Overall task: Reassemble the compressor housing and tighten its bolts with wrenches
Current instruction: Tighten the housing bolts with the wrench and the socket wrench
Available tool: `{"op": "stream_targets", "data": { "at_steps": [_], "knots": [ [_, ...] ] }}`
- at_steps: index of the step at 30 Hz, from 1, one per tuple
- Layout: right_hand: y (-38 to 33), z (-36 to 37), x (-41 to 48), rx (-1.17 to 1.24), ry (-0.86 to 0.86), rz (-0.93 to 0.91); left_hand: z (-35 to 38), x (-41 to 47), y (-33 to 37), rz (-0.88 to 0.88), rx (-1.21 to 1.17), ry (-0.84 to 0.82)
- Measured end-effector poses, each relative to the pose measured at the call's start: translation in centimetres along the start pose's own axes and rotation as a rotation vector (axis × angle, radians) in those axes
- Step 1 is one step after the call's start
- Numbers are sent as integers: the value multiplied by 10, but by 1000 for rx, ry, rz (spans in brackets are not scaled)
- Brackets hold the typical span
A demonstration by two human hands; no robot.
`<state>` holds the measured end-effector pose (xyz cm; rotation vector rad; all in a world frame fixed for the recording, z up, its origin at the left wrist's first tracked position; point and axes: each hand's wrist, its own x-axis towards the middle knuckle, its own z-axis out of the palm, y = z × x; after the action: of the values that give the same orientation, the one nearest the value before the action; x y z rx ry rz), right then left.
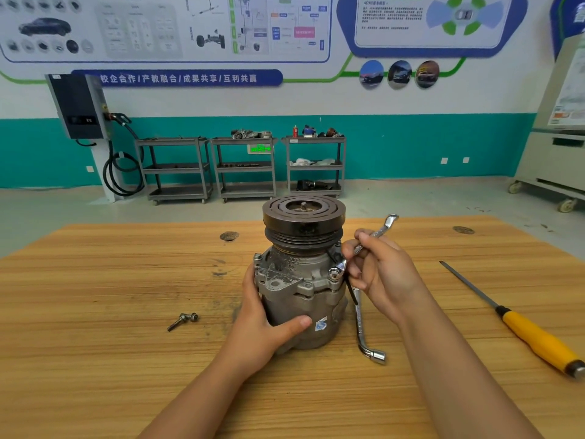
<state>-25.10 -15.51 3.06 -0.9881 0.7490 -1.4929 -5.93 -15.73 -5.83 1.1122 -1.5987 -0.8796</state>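
Observation:
A grey compressor (300, 289) stands upright on the wooden table (126, 280), its dark pulley (303, 217) on top. My left hand (262, 324) grips the housing from the left, thumb across the front. My right hand (380, 274) holds a silver ring wrench (376, 234) whose lower ring sits on a bolt (334, 274) at the flange's right front corner. Another bolt (257, 256) stands in the flange's left corner. Two loose bolts (183, 320) lie on the table to the left.
An L-shaped socket wrench (364, 331) lies just right of the compressor, under my right hand. A yellow-handled screwdriver (519, 324) lies at the far right. Two round holes (229, 236) (463, 230) mark the tabletop. Grey trolleys (243, 167) stand by the far wall.

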Motion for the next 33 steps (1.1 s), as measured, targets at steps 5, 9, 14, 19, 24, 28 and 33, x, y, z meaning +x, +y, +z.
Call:
{"op": "stream_targets", "data": {
  "at_steps": [5,9,14,19,24,28,33],
  "knots": [
    [13,1,-13,44,126,-125,-1,1,-1,4,10,2],
    [21,0,-30,34,138,-274,-1,0,-2,-1,-6,0],
    [31,1,-46,-118,164,-448,1,0,0,4,18,0],
    [40,7,-62,-301,145,-660,-1,1,-1,9,5,-9],
    [43,11,-68,-494,164,-753,0,1,1,13,-12,-13],
    [40,14,-70,-787,160,-871,0,0,5,2,4,-15],
    [37,25,-63,-1063,122,-1039,1,0,5,-7,19,-3]
  ]
}}
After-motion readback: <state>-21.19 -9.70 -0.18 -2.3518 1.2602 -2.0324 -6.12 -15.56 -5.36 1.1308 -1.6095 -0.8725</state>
